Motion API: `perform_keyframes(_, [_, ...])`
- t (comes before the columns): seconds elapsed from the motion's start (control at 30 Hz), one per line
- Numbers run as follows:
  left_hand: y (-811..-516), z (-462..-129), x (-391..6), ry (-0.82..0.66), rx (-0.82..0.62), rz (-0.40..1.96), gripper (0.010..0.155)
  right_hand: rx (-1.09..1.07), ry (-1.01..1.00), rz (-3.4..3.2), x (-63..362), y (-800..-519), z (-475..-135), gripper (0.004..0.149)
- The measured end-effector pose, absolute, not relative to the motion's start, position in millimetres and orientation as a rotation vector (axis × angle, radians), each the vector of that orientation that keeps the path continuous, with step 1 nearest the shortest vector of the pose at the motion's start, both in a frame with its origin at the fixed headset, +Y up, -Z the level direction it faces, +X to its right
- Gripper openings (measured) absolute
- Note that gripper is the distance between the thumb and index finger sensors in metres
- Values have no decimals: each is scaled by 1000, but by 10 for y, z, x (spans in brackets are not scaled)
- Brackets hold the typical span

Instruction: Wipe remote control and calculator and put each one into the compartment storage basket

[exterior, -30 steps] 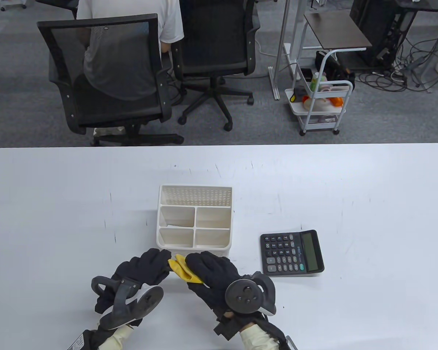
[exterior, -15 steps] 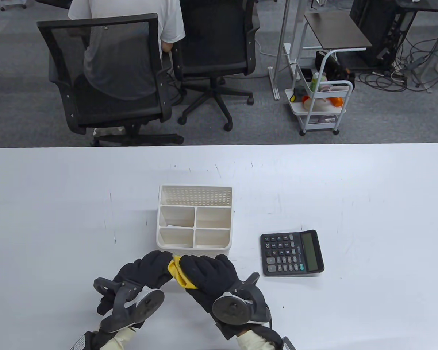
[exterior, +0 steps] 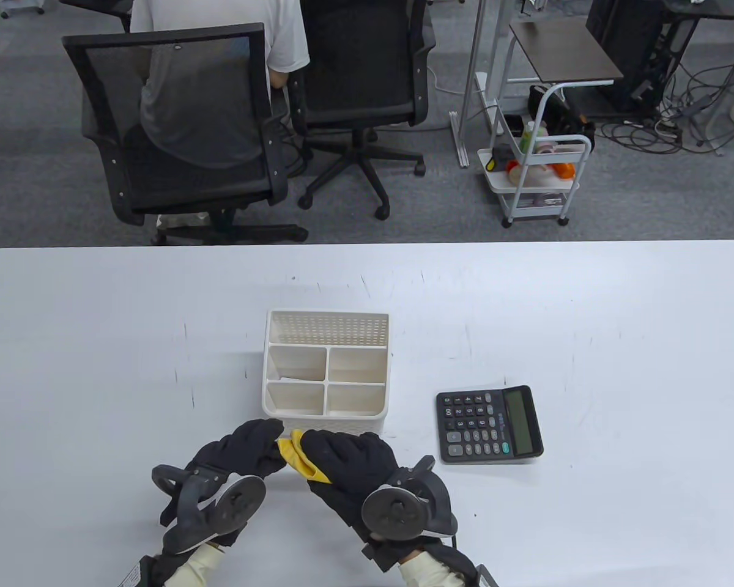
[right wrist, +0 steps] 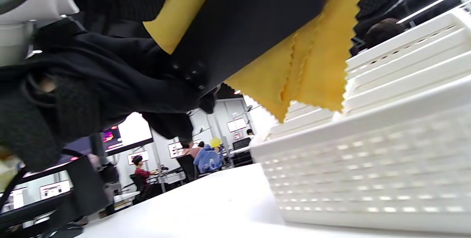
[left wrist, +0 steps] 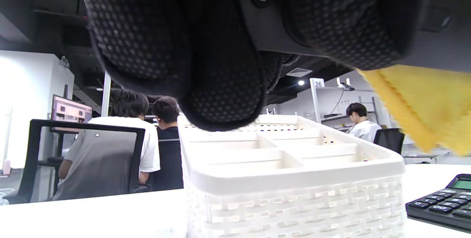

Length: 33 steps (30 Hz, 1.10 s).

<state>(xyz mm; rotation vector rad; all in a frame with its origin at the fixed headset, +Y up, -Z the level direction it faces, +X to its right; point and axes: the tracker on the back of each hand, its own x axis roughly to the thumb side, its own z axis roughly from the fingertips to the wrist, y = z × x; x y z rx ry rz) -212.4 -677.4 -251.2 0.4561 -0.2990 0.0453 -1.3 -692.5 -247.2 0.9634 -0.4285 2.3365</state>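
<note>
In the table view my left hand [exterior: 244, 449] and right hand [exterior: 342, 458] meet just in front of the white compartment basket [exterior: 325, 373], and they hide the remote. The left wrist view shows the dark remote [left wrist: 265, 28], with its power button, gripped in my left fingers [left wrist: 220, 83]. A yellow cloth [exterior: 300, 455] is wrapped round the remote [right wrist: 250, 21] and held there by my right hand, its zigzag edge [right wrist: 312, 68] hanging above the basket's front wall [right wrist: 368, 164]. The black calculator [exterior: 488, 424] lies flat to the right of the basket, untouched.
All compartments of the basket [left wrist: 294, 171] that show hold nothing. Beyond the white table's far edge [exterior: 367, 244] stand two black office chairs [exterior: 177, 122], one with a person seated, and a white cart [exterior: 538, 177]. The calculator [left wrist: 441, 203] lies close by on the right.
My right hand has slid left and back along the remote with the cloth, so less yellow shows. The left hand has barely shifted. Basket and calculator have not moved.
</note>
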Motion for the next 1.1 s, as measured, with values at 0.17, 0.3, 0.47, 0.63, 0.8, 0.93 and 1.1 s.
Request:
perform_keyframes(0.17, [-6787, -2539, -2072, -321, 424, 57, 57, 1025, -403, 2420, -67, -6970, -2483, 57])
perform_keyframes(0.3, [-6775, -2584, -2185, -285, 402, 114, 54, 982, -488, 2486, -12, -6923, -2480, 57])
perform_keyframes(0.47, [-6769, -2598, -2333, -256, 366, 243, 52, 1055, -695, 2533, -27, -6891, -2392, 56])
perform_keyframes(0.63, [-6740, -2528, -2183, -314, 396, 190, 52, 1197, -694, 2538, -181, -6930, -2316, 57])
perform_keyframes(0.8, [-6716, -2528, -2229, -285, 417, 218, 54, 1167, -704, 2530, -131, -6896, -2331, 56])
perform_keyframes(0.93, [-6688, -2529, -2372, -216, 445, 256, 57, 1118, -675, 2510, -58, -6852, -2353, 55])
perform_keyframes(1.1, [-6657, -2497, -2400, -227, 511, 262, 56, 1109, -661, 2463, -64, -6837, -2345, 55])
